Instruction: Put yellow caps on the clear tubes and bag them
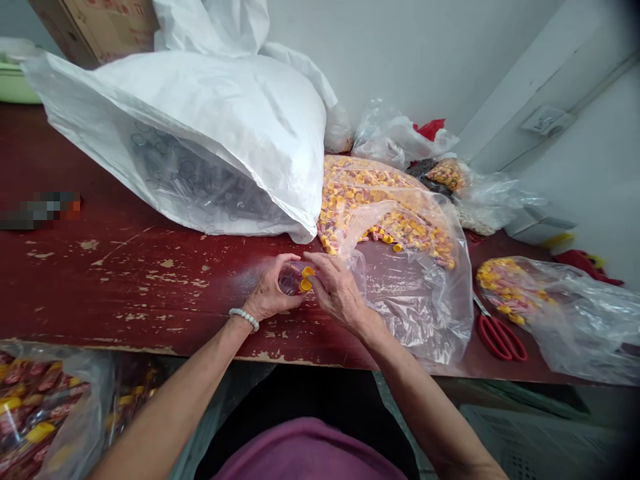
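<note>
My left hand (273, 290), with a pale bead bracelet at the wrist, is wrapped round several clear tubes (287, 280). Close against it, my right hand (336, 287) pinches small yellow-capped pieces (305, 285) beside the tube ends. Both hands are just above the red table (165, 293). Behind the left hand lies a big white sack (240, 107), its mouth open on many clear tubes (195, 180). Beyond the right hand, a clear plastic bag (430, 320) holds a heap of small yellow and pink pieces (380, 193).
Red-handled scissors (500, 337) lie at the right, beside another bag of yellow and pink pieces (515, 287). More bags (395, 137) stand along the wall. Bags of filled tubes (40, 407) are below the table's front edge at left. A cardboard box (110, 30) is at back left.
</note>
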A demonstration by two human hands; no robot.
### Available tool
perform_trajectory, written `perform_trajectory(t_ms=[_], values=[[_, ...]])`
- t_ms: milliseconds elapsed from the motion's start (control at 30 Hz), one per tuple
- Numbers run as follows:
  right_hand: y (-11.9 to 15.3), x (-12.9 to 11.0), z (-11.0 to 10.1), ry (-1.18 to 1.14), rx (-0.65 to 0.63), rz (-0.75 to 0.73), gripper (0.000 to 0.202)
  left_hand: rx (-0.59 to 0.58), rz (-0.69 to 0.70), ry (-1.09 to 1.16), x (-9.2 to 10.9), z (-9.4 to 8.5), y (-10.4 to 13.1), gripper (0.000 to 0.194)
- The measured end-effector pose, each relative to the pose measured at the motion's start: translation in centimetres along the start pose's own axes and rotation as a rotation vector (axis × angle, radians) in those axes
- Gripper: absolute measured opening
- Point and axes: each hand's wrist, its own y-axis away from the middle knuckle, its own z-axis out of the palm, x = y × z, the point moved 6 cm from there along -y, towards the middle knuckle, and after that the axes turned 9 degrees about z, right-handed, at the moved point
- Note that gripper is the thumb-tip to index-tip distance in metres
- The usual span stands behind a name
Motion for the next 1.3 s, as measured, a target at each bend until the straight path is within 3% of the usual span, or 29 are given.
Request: perform_trajectory(t_ms=[100,267,333,433,500,567,667,767,900,1133,1233,1300], values=[[0.1,1.2,-0.2,-0.009,0.054,0.040,0.043,-0.005,-0.017,0.006,-0.2,0.0,0.0,0.066],[1.2,2.1,2.0,0.113,-0.066,0.076,0.051,-0.014,-0.021,0.020,-0.4,0.1,0.0,0.068],[1.5,1.8,1.7,0.099,-0.069,0.071,0.055,-0.015,-0.026,0.016,-0.4,0.1,0.0,0.067],[1.2,2.1,-1.7,0.031,0.121,0.095,0.047,-0.009,-0.039,0.014,-0.3,0.2,0.1,0.066],[0.7,4.6,-4.9,0.027,0.332,0.225,0.031,-0.002,-0.041,0.011,-0.3,0.2,0.1,0.066],[0.1,8.5,-6.6,0.059,0.415,0.417,0.019,0.005,-0.034,0.009,-0.2,0.2,0.0,0.066],[-1.4,13.8,-4.6,0.135,0.143,0.537,0.020,0.004,-0.027,0.006,-0.4,0.3,0.1,0.068],[-2.1,15.9,-1.3,0.237,-0.069,0.463,0.017,-0.001,-0.028,-0.017,-0.5,0.3,0.1,0.068],[-1.6,16.1,-0.2,0.264,-0.136,0.443,0.014,0.005,-0.007,-0.041,-0.2,0.2,0.3,0.069],[0.5,16.8,-3.0,0.263,-0.129,0.535,0.023,-0.001,0.039,-0.065,-0.1,0.4,0.4,0.067],[1.7,16.3,-4.9,-0.007,0.083,0.700,0.040,0.003,0.042,-0.072,-0.3,0.4,0.5,0.070],[2.2,14.0,-6.2,-0.201,0.261,0.695,0.042,0.007,0.048,-0.079,-0.3,0.4,0.5,0.071]])
